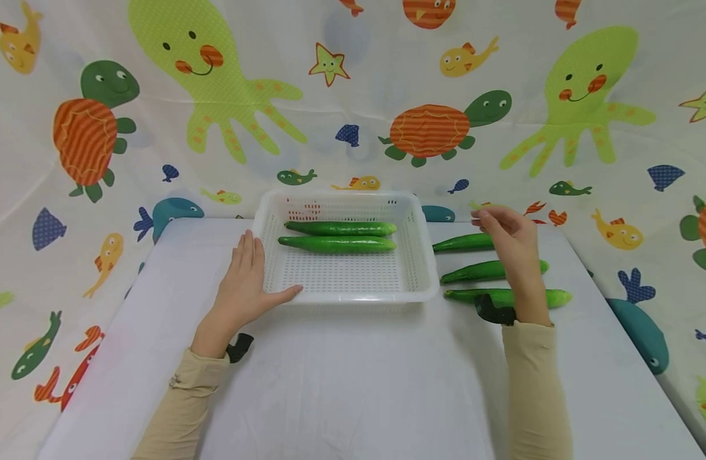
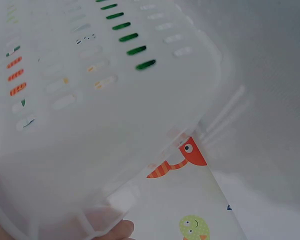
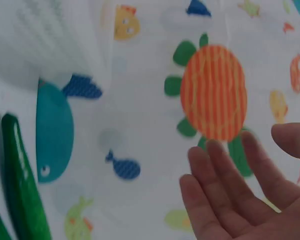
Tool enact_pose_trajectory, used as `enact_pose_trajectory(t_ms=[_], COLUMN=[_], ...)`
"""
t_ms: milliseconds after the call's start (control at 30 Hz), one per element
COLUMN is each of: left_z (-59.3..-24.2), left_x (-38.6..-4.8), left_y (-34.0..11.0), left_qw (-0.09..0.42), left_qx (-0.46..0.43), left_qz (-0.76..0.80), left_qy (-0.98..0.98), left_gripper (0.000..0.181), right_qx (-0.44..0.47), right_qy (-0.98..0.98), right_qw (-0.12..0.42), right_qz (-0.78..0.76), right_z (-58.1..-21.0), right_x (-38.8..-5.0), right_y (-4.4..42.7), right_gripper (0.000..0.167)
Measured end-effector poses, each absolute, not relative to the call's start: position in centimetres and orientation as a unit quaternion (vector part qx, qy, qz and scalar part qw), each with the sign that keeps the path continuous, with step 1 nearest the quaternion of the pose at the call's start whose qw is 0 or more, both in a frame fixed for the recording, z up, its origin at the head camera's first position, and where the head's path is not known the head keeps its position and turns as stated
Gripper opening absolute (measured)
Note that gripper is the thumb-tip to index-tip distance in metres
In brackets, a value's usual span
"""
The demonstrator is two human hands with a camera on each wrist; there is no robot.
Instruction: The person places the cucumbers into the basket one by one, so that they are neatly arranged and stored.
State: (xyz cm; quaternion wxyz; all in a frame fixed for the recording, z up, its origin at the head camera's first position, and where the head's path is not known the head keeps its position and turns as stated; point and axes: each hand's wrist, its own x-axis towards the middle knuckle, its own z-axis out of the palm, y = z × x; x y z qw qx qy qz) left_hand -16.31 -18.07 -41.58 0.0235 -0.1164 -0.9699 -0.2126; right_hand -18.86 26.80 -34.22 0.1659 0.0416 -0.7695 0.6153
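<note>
A white plastic basket [image 1: 353,297] stands on the table, with two green cucumbers [image 1: 338,245] lying side by side in its rear half. At its front left corner my left hand [image 1: 240,284] rests with straight fingers along the side and the thumb on the front rim. To the right of the basket lie three more cucumbers [image 1: 473,272], roughly parallel. My right hand [image 1: 516,246] hovers over them, fingers loosely bent and holding nothing; it partly hides them. In the right wrist view, that hand's fingers [image 3: 200,197] are spread apart, away from a cucumber [image 3: 22,180].
A white cloth covers the table [image 1: 353,383]. Behind and around it hangs a curtain [image 1: 329,115] printed with sea animals. The basket's slotted wall [image 2: 115,115] fills much of the left wrist view.
</note>
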Motion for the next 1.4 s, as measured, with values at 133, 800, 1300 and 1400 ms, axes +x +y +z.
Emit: enact_pose_trajectory(t_ms=[133, 800, 1300, 1400], left_z=[-41.6, -41.7, -41.8, -41.8], left_x=[-16.3, -16.2, -16.3, -16.3], left_y=[-18.1, -18.1, -18.2, -18.1], left_qw=[0.023, 0.024, 0.028, 0.024], left_qx=[-0.116, -0.113, -0.116, -0.115], left_qz=[-0.212, -0.218, -0.214, -0.212], left_qy=[-0.970, -0.969, -0.970, -0.970], left_gripper=[0.128, 0.130, 0.130, 0.130], right_qx=[0.005, -0.289, -0.201, -0.179], right_qy=[-0.717, -0.657, -0.793, -0.811], right_qw=[0.220, 0.215, 0.002, -0.022], right_qz=[0.662, 0.662, 0.575, 0.557], right_z=[-35.0, -40.7, -45.9, -46.1], right_x=[-18.2, -15.3, -12.3, -12.4], right_y=[29.3, 40.3, 44.5, 44.7], right_gripper=[0.030, 0.020, 0.049, 0.060])
